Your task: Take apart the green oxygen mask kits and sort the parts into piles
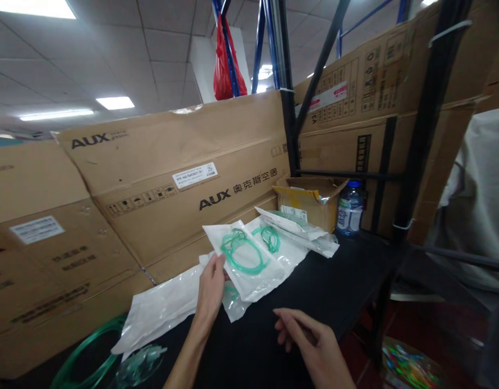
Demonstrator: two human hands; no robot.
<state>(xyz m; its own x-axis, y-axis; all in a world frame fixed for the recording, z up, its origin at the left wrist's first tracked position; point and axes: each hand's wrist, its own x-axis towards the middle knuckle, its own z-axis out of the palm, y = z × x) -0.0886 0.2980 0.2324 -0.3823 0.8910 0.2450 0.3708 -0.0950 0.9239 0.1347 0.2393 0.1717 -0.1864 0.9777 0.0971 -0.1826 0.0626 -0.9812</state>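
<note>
Head view shows, nearest, the person's right hand (308, 340) loosely curled and gripping nothing over the black tabletop (243, 354), while at the lower left a loose coil of green tubing (77, 352) lies beside a crumpled clear piece (139, 367) too blurred to identify. Further in, the left hand (212, 283) pinches the left edge of a front pouch (275, 278), probably so that its face stays uncovered; inside, a ring of pale green tube shows through the clear film. The pouch is tilted up above the table, overlapping a second pouch (292, 256) with a similar coil. A long white pouch (164, 297) lies flat to the left, its contents hidden. More pouches (298, 227) are heaped at the right, apparently leaning on an open carton (324, 213), whose contents cannot be made out; a blue-capped bottle (350, 210) stands just beside it. Behind, large AUX cartons (184, 151) wall off the table's back, and a red bag (227, 70) hangs from the blue rack (267, 43), its contents hidden.
</note>
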